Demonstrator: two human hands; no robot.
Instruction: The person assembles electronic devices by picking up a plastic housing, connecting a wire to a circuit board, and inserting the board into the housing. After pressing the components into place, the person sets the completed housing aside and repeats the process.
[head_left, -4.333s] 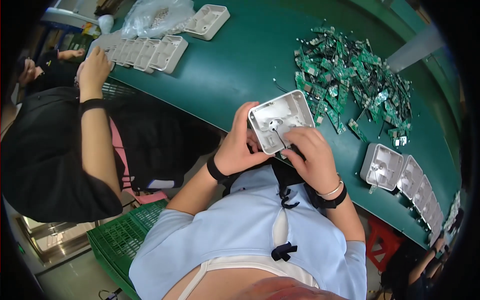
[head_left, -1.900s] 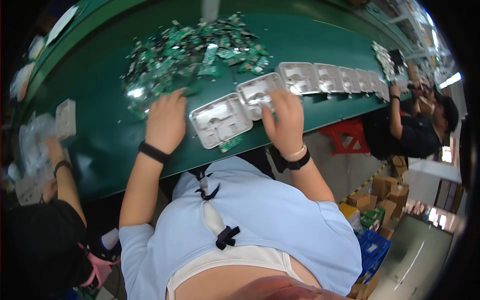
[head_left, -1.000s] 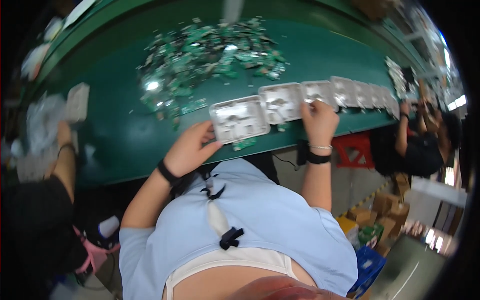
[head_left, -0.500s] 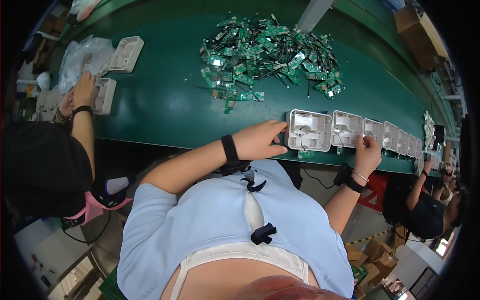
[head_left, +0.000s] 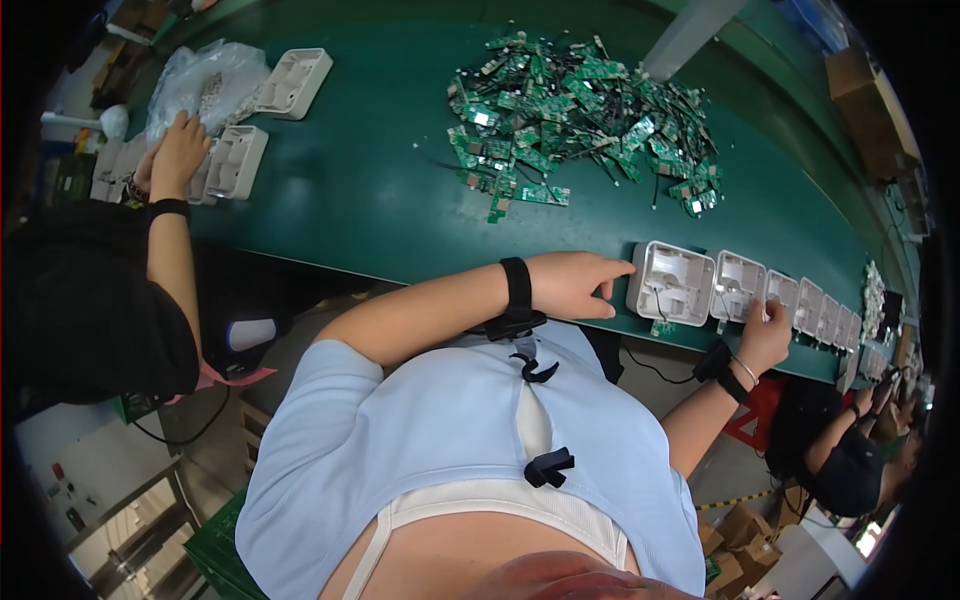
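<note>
A row of white plastic housings runs along the near edge of the green table, from the middle to the right. My left hand [head_left: 578,284] is beside the nearest white housing [head_left: 676,312], index finger stretched to its left wall and thumb apart. A thin dark wire lies in that housing, and a small green circuit board [head_left: 662,328] hangs at its front edge. My right hand [head_left: 765,338] has its fingertips pinched together at the right end of the second white housing [head_left: 738,285], by the third one [head_left: 781,287]. Whatever the pinch holds is hidden.
A large heap of green circuit boards with black wires [head_left: 590,115] lies on the table [head_left: 380,170] ahead. A grey post [head_left: 690,38] rises behind it. At left, a co-worker's hand [head_left: 180,150] is among white housings and a clear plastic bag [head_left: 205,85]. Other people sit at far right.
The view has shifted, so the table things appear further right. My left index finger now points straighter at the housing wall. My right hand stays pinched by the second and third housings.
</note>
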